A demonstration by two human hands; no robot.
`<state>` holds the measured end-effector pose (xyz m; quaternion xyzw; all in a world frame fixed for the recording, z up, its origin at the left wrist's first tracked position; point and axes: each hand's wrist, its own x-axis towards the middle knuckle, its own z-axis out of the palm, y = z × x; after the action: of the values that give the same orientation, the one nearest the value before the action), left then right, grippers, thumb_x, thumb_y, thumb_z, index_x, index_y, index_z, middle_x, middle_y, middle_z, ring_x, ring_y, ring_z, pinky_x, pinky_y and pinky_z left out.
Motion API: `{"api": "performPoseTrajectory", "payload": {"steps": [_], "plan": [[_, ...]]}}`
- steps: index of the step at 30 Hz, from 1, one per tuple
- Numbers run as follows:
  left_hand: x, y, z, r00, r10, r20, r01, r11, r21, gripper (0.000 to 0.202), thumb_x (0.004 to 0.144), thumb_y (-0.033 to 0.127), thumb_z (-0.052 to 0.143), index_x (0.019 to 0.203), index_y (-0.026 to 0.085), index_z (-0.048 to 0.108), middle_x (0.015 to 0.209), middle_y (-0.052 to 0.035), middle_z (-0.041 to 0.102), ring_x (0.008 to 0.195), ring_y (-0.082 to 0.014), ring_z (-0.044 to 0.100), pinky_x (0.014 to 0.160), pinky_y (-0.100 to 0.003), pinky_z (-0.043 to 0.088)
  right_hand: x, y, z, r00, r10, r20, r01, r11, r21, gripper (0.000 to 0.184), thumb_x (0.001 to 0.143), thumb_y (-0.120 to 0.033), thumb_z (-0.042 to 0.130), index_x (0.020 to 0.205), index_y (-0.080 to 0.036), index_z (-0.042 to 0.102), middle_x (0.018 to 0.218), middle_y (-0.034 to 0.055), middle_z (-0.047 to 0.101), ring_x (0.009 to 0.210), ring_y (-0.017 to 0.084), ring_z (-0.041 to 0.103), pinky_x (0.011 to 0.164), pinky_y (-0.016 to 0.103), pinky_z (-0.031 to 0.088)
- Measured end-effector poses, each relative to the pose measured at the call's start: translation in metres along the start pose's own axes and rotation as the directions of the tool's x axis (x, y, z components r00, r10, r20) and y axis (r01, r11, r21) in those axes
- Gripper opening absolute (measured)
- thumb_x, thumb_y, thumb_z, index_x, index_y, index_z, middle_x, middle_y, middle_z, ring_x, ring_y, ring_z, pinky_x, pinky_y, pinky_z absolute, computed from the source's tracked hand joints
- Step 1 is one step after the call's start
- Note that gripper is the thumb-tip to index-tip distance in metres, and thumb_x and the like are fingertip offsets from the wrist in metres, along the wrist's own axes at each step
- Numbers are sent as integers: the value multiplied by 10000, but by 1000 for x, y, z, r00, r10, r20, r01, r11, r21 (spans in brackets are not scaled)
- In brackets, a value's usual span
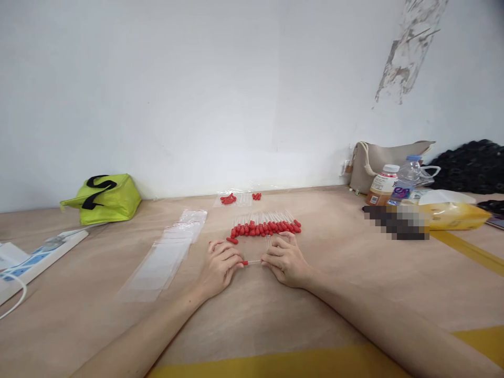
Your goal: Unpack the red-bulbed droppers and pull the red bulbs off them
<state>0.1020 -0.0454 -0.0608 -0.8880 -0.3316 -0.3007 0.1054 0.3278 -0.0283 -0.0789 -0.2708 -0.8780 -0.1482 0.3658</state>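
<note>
My left hand (219,265) and my right hand (286,260) rest on the brown table, both pinching the ends of one clear dropper (252,262) held level between them. The left fingers close on its red bulb end, the right fingers on the glass tube end. Just beyond the hands lies a row of several droppers (265,224) with red bulbs lined up side by side. One loose red bulb (232,240) lies near my left hand. Further back, more red bulbs (228,199) sit on clear plastic.
A stack of clear plastic bags (167,255) lies left of the hands. A lime green bag (103,198) and a white power strip (39,257) are at the left. At right stand a beige bag (380,157), bottles (405,181), a yellow pack (452,215).
</note>
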Motion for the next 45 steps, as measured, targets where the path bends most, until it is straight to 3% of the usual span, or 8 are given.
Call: {"api": "performPoseTrajectory", "payload": {"steps": [9, 15, 20, 24, 26, 32, 37, 45], "plan": [[-6, -5, -1, 999, 54, -10, -54, 999, 2, 147, 830, 165, 454, 781, 202, 588, 828, -5, 646, 862, -170, 513, 818, -358, 330, -5, 2, -3, 1000, 10, 18, -11, 999, 42, 190, 837, -249, 467, 733, -217, 622, 595, -21, 552, 721, 121, 447, 911, 397, 198], [-18, -21, -7, 966, -231, -117, 223, 972, -81, 172, 845, 219, 431, 877, 197, 599, 886, -39, 588, 830, -151, 537, 786, -294, 414, -15, 21, -8, 972, 224, -76, -220, 974, 56, 189, 832, -273, 480, 779, -225, 655, 632, -3, 576, 703, 128, 457, 846, 348, 267], [-16, -48, -19, 737, -633, -239, 626, 771, -112, 291, 807, 297, 419, 970, 170, 623, 922, -80, 551, 872, -187, 545, 741, -289, 455, -4, 17, -4, 918, 367, -153, -356, 930, 93, 225, 851, -276, 449, 939, -214, 646, 674, 16, 587, 676, 125, 475, 754, 299, 299], [-19, -65, -28, 536, -843, -41, 831, 536, -151, 325, 755, 349, 451, 982, 186, 616, 863, -51, 623, 790, -194, 586, 720, -300, 457, 8, 10, -4, 924, 351, -150, -348, 936, 46, 227, 852, -236, 435, 929, -212, 647, 666, 14, 582, 671, 125, 472, 718, 291, 282], [-20, -68, -27, 493, -870, -1, 861, 488, -147, 342, 731, 407, 478, 974, 197, 598, 808, -29, 639, 711, -183, 596, 663, -285, 458, 13, 9, -2, 943, 303, -137, -307, 952, -13, 219, 844, -224, 445, 916, -217, 651, 662, 14, 585, 672, 125, 470, 724, 299, 266], [-18, -71, -8, 564, -826, 4, 822, 561, -97, 294, 701, 382, 491, 902, 181, 563, 741, -16, 660, 675, -167, 605, 640, -265, 449, 18, 6, 13, 978, 196, -73, -207, 962, -180, 201, 817, -193, 457, 762, -203, 650, 622, 13, 580, 660, 124, 444, 713, 322, 216], [-12, -70, 6, 620, -785, -20, 773, 614, -159, 292, 698, 392, 501, 873, 170, 570, 823, -50, 655, 728, -175, 614, 676, -282, 471, 19, 1, 18, 967, 253, 14, -245, 949, -201, 196, 783, -194, 481, 645, -179, 619, 629, 24, 580, 679, 128, 428, 707, 329, 190], [-10, -66, 14, 685, -728, 9, 689, 644, -331, 367, 748, 423, 484, 995, 153, 515, 947, -84, 620, 836, -182, 607, 740, -310, 487, 18, -3, 13, 940, 323, 110, -314, 945, -92, 305, 673, -494, 592, 788, -217, 648, 709, 13, 570, 727, 147, 443, 726, 333, 215]]}}
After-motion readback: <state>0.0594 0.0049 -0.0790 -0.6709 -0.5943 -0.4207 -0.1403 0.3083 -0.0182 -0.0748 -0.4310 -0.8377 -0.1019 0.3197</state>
